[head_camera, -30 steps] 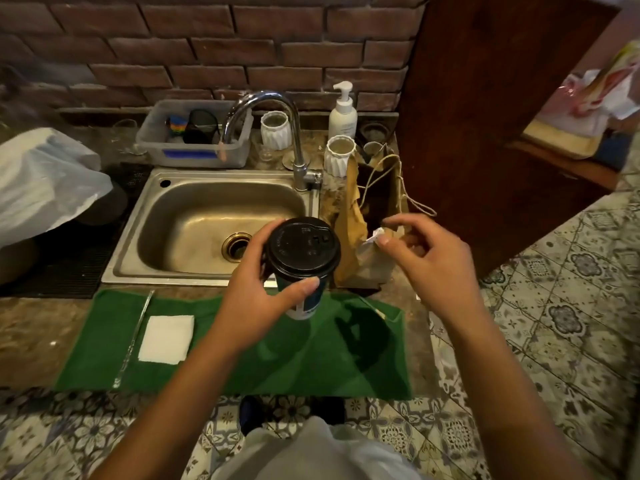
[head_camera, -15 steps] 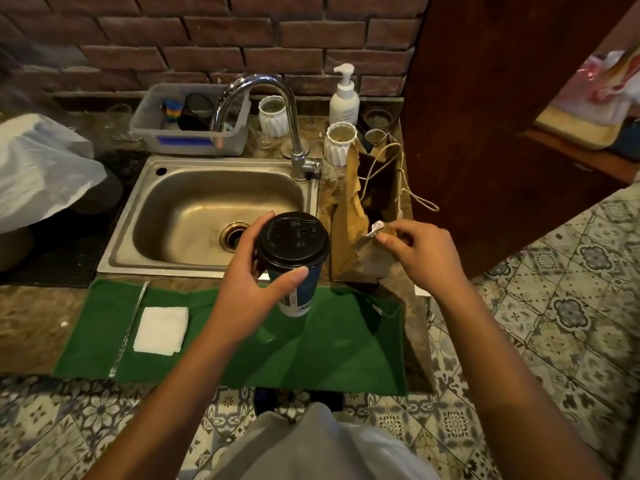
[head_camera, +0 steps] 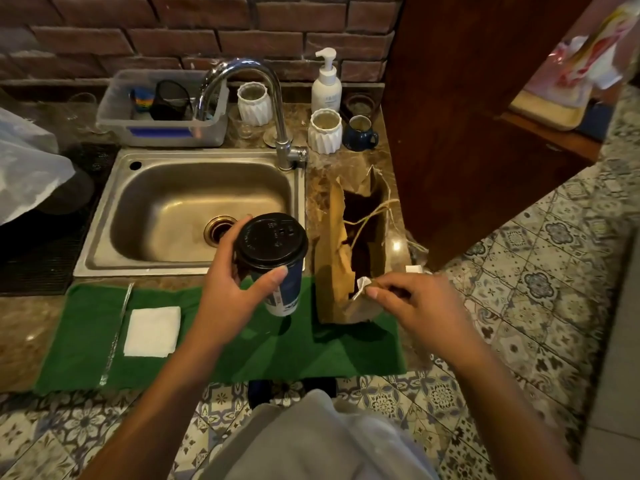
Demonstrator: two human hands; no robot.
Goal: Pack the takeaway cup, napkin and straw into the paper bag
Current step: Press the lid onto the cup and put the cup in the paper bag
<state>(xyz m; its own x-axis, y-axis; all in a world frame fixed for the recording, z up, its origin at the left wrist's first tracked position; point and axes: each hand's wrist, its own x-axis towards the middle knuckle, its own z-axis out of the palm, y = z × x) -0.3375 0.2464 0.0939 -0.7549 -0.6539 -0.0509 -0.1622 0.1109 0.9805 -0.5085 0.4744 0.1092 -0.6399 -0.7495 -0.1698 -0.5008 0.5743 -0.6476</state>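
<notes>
My left hand [head_camera: 228, 289] grips a dark blue takeaway cup [head_camera: 277, 261] with a black lid, held above the green mat [head_camera: 277, 344] just left of the paper bag. The brown paper bag [head_camera: 346, 258] stands open on the counter right of the sink, its string handles loose. My right hand [head_camera: 412, 299] pinches the bag's near rim at a white tag. A folded white napkin [head_camera: 152, 330] lies flat on the mat's left part. A wrapped clear straw [head_camera: 116, 334] lies lengthwise just left of the napkin.
A steel sink [head_camera: 194, 206] with a tall tap [head_camera: 263, 98] lies behind the mat. White ribbed pots [head_camera: 325, 131], a soap pump bottle [head_camera: 326, 83], a blue mug [head_camera: 358, 133] and a grey tub [head_camera: 162, 110] line the back. A wooden cabinet [head_camera: 467, 116] rises right of the bag.
My head has dropped closer and tilted down. The cup has shifted slightly toward the bag. My right hand has lowered while keeping hold of the bag's near rim.
</notes>
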